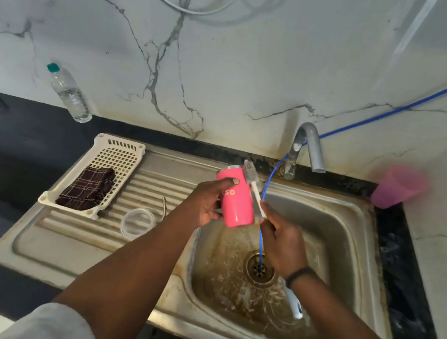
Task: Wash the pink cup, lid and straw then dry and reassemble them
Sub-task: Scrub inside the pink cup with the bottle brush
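My left hand (207,203) grips the pink cup (237,198) over the sink's left edge, its open rim tilted up and away from me. My right hand (281,240) holds the white handle of a bottle brush (252,176), whose bristles sit at the cup's rim. A clear round lid (137,223) lies on the steel drainboard (68,246). Beside the lid lies a thin metal straw (164,208).
A white plastic rack (124,152) holds a dark checked cloth (88,188). A blue hose (263,229) runs from the wall into the drain of the stained sink basin (342,238). A grey tap (307,148), a lilac tumbler (395,187), a water bottle (68,93) and a white object (295,303) in the basin are nearby.
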